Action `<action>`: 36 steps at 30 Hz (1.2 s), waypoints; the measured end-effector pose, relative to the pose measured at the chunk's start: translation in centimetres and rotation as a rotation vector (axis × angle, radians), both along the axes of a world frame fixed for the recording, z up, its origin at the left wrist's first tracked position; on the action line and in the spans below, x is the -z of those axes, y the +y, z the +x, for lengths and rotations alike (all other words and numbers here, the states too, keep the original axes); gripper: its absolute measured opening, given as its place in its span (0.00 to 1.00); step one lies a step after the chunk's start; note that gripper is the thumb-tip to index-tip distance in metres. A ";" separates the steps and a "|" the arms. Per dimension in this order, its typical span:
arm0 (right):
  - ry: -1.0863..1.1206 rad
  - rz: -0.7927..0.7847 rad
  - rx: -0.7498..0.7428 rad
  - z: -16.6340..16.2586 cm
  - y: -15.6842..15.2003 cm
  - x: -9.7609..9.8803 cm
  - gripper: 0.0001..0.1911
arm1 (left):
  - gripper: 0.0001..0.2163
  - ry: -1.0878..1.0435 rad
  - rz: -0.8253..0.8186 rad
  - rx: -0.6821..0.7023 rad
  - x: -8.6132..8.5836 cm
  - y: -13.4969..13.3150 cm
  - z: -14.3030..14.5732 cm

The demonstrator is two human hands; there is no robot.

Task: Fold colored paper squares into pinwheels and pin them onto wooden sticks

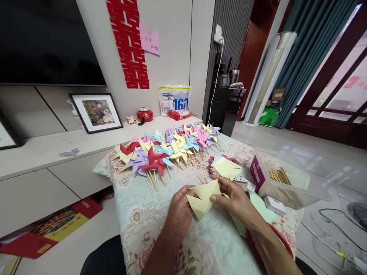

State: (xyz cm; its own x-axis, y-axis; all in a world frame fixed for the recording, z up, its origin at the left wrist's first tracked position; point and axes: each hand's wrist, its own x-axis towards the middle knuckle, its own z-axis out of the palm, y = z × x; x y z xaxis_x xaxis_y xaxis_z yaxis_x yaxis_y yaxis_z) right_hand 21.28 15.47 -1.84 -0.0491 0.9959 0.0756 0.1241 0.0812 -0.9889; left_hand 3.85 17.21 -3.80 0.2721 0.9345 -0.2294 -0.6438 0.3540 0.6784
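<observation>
Between my two hands is a pale yellow paper square with slits cut in from its corners, held above the table. My left hand grips its left side, the fingers partly behind the paper. On the right side, my right hand pinches it with the thumb in front and the fingers behind. Just beyond my right hand lies a stack of slit paper squares, a yellow one on top. Many finished paper pinwheels on sticks lie across the far side of the table.
A clear plastic box with wooden sticks stands at the right, beside a small white box and a round clear container. Flowered cloth covers the table. Red scissor-like handles show under my right forearm.
</observation>
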 end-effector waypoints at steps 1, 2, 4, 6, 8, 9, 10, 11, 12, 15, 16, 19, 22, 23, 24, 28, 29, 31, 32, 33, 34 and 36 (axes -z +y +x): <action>0.053 -0.022 -0.022 -0.1 0.0 -0.1 0.28 | 0.13 0.007 0.000 0.002 -0.1 0.0 0.0; 0.104 -0.039 -0.039 -0.2 -0.1 -0.2 0.24 | 0.12 0.013 -0.002 0.007 -0.2 0.0 0.0; 0.174 -0.062 -0.044 -0.5 -0.1 -0.3 0.17 | 0.13 0.010 -0.016 0.009 -0.4 0.1 -0.1; 0.201 -0.080 -0.021 -0.7 -0.2 -0.4 0.14 | 0.18 -0.005 -0.033 0.012 -0.5 0.1 -0.1; 0.216 -0.096 0.001 -0.8 -0.2 -0.5 0.14 | 0.22 -0.003 -0.003 0.007 -0.5 0.1 -0.2; 0.225 -0.104 0.003 -0.9 -0.3 -0.5 0.14 | 0.21 0.010 0.033 0.014 -0.4 0.1 -0.1; 0.237 -0.113 -0.001 -0.9 -0.3 -0.5 0.14 | 0.20 0.028 0.070 0.029 -0.3 0.0 -0.1; 0.252 -0.124 -0.007 -0.9 -0.3 -0.5 0.14 | 0.18 0.047 0.100 0.045 -0.1 -0.1 -0.1; 0.268 -0.136 -0.015 -0.9 -0.3 -0.5 0.14 | 0.17 0.066 0.115 0.059 0.0 -0.2 0.0; 0.291 -0.167 -0.052 -0.7 -0.3 -0.5 0.15 | 0.16 0.104 0.101 0.057 0.3 -0.5 0.2; 0.281 -0.171 -0.071 -0.6 -0.3 -0.4 0.16 | 0.16 0.112 0.099 0.042 0.3 -0.6 0.3; 0.232 -0.180 -0.111 -0.4 -0.2 -0.1 0.17 | 0.16 0.116 0.101 0.015 0.2 -0.7 0.4; 0.188 -0.160 -0.090 -0.3 -0.1 0.2 0.16 | 0.17 0.133 0.120 -0.002 0.1 -0.5 0.4; 0.163 -0.132 -0.067 -0.3 -0.1 0.3 0.15 | 0.17 0.146 0.133 -0.022 0.1 -0.4 0.4; 0.127 -0.092 -0.039 -0.3 -0.1 0.3 0.14 | 0.17 0.168 0.144 -0.058 0.3 -0.2 0.4; -0.135 0.168 0.111 -0.4 -0.2 0.0 0.09 | 0.17 0.379 0.126 -0.319 1.3 0.5 -0.2; -0.208 0.260 0.149 -0.4 -0.2 0.0 0.07 | 0.17 0.427 0.113 -0.358 1.5 0.7 -0.3; -0.327 0.459 0.213 -0.4 -0.2 -0.1 0.04 | 0.21 0.461 0.082 -0.321 1.7 0.7 -0.5; -0.370 0.559 0.235 -0.5 -0.2 -0.1 0.05 | 0.23 0.449 0.059 -0.241 1.7 0.7 -0.5; -0.410 0.652 0.246 -0.5 -0.2 -0.1 0.07 | 0.27 0.420 0.036 -0.137 1.6 0.6 -0.4; -0.452 0.734 0.246 -0.6 -0.2 0.0 0.09 | 0.30 0.368 0.012 -0.019 1.5 0.5 -0.3; -0.547 0.848 0.220 -0.7 -0.2 0.3 0.13 | 0.34 0.202 -0.007 0.157 1.0 0.1 0.1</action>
State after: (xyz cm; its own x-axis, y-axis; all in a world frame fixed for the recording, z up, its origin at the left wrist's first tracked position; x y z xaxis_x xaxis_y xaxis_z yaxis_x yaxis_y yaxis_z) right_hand 20.58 15.23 -2.14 -0.1117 0.6166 0.7793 0.6361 0.6468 -0.4206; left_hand 3.94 17.36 -4.76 0.3619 0.8825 -0.3004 -0.4324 0.4443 0.7846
